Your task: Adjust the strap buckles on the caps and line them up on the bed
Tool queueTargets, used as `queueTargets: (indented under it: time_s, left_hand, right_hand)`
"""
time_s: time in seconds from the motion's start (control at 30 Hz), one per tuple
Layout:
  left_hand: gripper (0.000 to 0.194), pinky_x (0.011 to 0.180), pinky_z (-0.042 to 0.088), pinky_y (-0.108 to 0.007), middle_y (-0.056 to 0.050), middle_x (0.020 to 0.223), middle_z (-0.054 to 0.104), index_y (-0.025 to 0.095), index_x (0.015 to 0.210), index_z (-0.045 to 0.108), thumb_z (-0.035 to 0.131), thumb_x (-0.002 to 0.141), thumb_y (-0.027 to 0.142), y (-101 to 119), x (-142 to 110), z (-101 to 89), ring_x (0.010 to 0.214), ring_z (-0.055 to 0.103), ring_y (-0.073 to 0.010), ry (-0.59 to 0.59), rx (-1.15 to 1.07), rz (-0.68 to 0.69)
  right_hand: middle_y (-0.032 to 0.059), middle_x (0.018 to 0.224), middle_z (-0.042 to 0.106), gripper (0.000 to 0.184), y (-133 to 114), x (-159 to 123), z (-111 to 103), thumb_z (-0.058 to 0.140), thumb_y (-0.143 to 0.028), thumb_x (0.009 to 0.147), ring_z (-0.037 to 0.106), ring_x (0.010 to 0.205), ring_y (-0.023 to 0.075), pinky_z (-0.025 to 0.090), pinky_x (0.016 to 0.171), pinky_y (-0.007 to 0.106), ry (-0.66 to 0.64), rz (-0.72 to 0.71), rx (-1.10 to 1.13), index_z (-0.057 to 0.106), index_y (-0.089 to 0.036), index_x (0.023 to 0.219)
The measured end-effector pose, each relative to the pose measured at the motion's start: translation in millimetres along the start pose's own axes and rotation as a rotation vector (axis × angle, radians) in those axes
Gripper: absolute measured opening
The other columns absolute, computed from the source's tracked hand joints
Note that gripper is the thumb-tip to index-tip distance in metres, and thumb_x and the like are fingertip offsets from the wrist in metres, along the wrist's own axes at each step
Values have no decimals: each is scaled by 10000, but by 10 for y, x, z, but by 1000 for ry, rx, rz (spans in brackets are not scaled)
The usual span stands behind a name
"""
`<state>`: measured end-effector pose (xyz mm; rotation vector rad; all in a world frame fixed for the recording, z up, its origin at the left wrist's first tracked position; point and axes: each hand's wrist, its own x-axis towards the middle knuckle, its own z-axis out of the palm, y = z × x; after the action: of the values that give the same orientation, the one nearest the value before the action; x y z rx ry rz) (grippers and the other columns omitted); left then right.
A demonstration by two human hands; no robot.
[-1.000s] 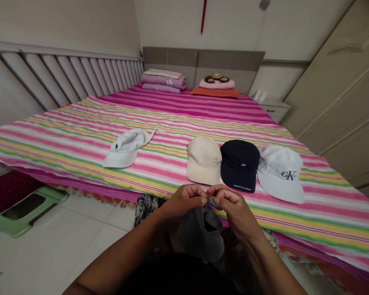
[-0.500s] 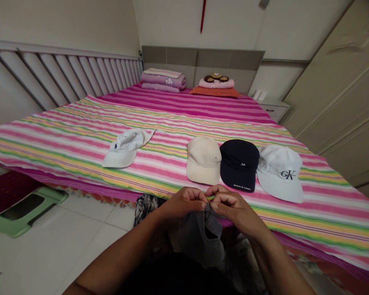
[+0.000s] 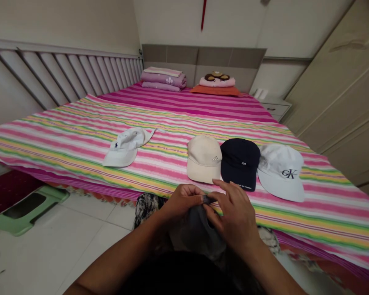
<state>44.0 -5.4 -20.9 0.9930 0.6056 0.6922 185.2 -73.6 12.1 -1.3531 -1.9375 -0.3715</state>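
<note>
The grey cap [image 3: 199, 231] hangs just below the two hands, in shadow, its strap [image 3: 207, 199] raised between them. The left hand [image 3: 184, 200] pinches one end of that strap between thumb and bent forefinger. The right hand [image 3: 235, 213] is looser: its fingers fan out, the forefinger touching the strap, the thumb lower down by the cap's opening. From here I can't tell whether it grips anything.

The step in hand looks to me like fiddling with the strap, perhaps its fastening. I'd judge that the next move calls for a steady left pinch and a finer hold from the right fingertips, so the short end doesn't slip.

Just beyond the hands, on the bed [image 3: 160, 174], lies the beige cap [image 3: 203, 157]. The navy cap [image 3: 240, 159] sits touching it, just past the right fingers, and the CK cap [image 3: 279, 170] is beside that, farther right. The white cap [image 3: 127, 147] lies well apart, ahead and left of the hands, its strap trailing away. Low on their left, a green stool [image 3: 51, 200] stands on the floor [image 3: 83, 241].
</note>
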Motion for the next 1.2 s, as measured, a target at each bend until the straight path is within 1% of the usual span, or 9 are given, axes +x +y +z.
queueTargets:
  time_s: [0.2, 0.33, 0.63, 0.7, 0.8, 0.87, 0.93, 1.0, 1.2]
  left_hand:
    - [229, 540, 364, -206, -17, 583, 612, 88, 678, 636, 720, 578, 277, -28, 19, -7, 515, 508, -81, 62, -21, 18]
    - [244, 530, 359, -211, -13, 564, 605, 88, 678, 642, 730, 555, 280, -18, 8, -5, 502, 498, -83, 70, -24, 5]
    - [236, 532, 361, -194, -11, 585, 599, 86, 679, 622, 711, 587, 285, -23, 2, 17, 522, 503, -77, 79, -3, 37]
    - [241, 503, 352, -187, -6, 572, 590, 96, 673, 602, 701, 606, 305, -9, -9, 2, 492, 492, -69, 47, -44, 20]
    - [259, 524, 389, -201, -43, 651, 620, 97, 677, 589, 697, 615, 323, 47, -30, -25, 524, 526, -83, -80, -99, -1]
    - [257, 565, 420, -223, -71, 744, 636, 98, 677, 592, 709, 600, 314, 97, -35, -47, 572, 551, -99, -152, -121, -6]
    - [239, 581, 431, -234, -82, 826, 636, 103, 671, 599, 719, 587, 293, 147, -27, -74, 593, 558, -102, -191, -132, -15]
    - [211, 580, 428, -231, -84, 876, 630, 106, 666, 615, 717, 587, 273, 193, -12, -103, 595, 557, -97, -216, -120, -17]
    - [343, 601, 410, -222, -68, 676, 627, 94, 686, 649, 602, 672, 433, 282, 13, -155, 613, 560, -122, -202, -61, -57]
  right_hand:
    - [100, 936, 657, 118, -46, 0, 24, 543, -124, 758, 595, 910, 229, 348, 931, 461, 46, -159, -155, 587, -184, 849]
    - [72, 901, 668, 145, -43, -9, 46, 524, -104, 767, 611, 881, 209, 355, 934, 443, 83, -157, -153, 589, -208, 844]
    - [58, 931, 648, 184, -256, -54, 36, 533, -105, 746, 594, 901, 202, 385, 909, 437, 56, -126, 285, 547, -225, 885]
    - [89, 1021, 616, 216, -224, -63, 15, 522, -167, 767, 563, 972, 232, 397, 882, 443, 90, -31, 388, 534, -225, 975]
    - [124, 1095, 577, 246, -67, -43, 22, 460, -263, 817, 521, 1026, 255, 404, 842, 413, 102, 321, 563, 524, -199, 1046]
    - [100, 1006, 614, 241, 58, -21, 54, 459, -337, 825, 556, 928, 233, 421, 781, 360, -101, 551, 788, 557, -191, 991]
    - [58, 813, 642, 268, 147, -11, 92, 511, -423, 785, 572, 730, 190, 426, 650, 298, -403, 691, 1052, 596, -175, 841]
    - [14, 619, 601, 297, 183, -19, 120, 577, -452, 728, 511, 554, 137, 375, 528, 250, -536, 781, 1235, 574, -162, 660]
    - [-37, 446, 486, 291, 128, -44, 144, 651, -380, 682, 390, 429, 81, 262, 436, 210, -340, 914, 1429, 517, -162, 545]
